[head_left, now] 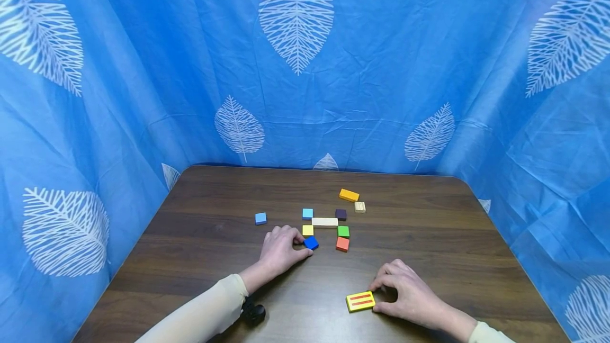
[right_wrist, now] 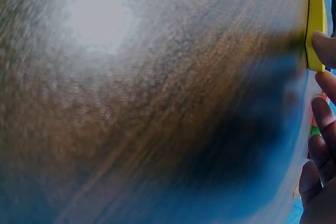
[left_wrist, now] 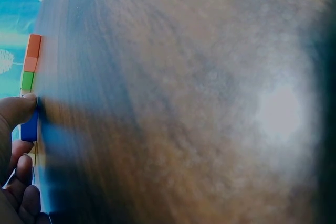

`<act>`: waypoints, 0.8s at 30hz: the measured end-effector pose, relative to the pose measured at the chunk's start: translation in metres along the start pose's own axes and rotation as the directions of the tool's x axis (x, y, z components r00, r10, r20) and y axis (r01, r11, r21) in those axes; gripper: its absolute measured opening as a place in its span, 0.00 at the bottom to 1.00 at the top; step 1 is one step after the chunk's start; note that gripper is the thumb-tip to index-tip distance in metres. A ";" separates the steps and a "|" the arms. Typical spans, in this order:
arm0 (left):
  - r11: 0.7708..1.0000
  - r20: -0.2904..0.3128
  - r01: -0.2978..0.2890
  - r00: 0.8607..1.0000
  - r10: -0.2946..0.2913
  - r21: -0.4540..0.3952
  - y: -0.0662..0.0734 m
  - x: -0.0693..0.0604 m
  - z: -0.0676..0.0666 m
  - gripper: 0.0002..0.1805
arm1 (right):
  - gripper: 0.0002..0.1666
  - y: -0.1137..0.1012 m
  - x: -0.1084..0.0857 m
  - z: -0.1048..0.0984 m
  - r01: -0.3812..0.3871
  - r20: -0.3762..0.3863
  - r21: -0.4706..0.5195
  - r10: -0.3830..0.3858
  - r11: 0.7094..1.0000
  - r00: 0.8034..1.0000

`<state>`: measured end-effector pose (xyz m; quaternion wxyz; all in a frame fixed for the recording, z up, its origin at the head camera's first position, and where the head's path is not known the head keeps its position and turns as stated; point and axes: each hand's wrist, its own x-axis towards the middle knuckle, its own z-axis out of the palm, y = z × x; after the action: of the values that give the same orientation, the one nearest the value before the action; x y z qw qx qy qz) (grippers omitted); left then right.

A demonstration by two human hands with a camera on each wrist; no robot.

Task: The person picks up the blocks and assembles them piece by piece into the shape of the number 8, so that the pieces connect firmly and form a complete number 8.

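Blue curtain [head_left: 381,41] hanging in folds behind desk [head_left: 429,216] and along both sides. White leaf prints [head_left: 296,15], various sizes, scattered over curtain. Desk dark brown, wood-grained, far corners rounded.

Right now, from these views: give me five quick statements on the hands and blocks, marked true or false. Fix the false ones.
1. The left hand has its grip on the dark blue block. True.
2. The right hand holds nothing. False: the right hand pinches the red-striped yellow block.
3. In the head view, the green block lies between the dark purple block and the coral block. True.
4. In that view, the leftmost block is light blue. True.
5. The block farthest from the person is green. False: it is the orange block.
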<state>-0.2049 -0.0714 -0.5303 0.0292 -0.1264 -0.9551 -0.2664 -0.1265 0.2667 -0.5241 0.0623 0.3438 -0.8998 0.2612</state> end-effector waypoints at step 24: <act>1.000 0.000 -0.007 1.000 0.007 -0.011 -0.001 0.000 0.000 0.17 | 0.20 0.001 -0.001 0.003 0.003 0.004 -0.035 -0.003 0.999 1.000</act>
<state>-0.2048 -0.0720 -0.5306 0.0296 -0.1298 -0.9531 -0.2717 -0.1263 0.2666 -0.5276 0.0666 0.3444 -0.9039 0.2446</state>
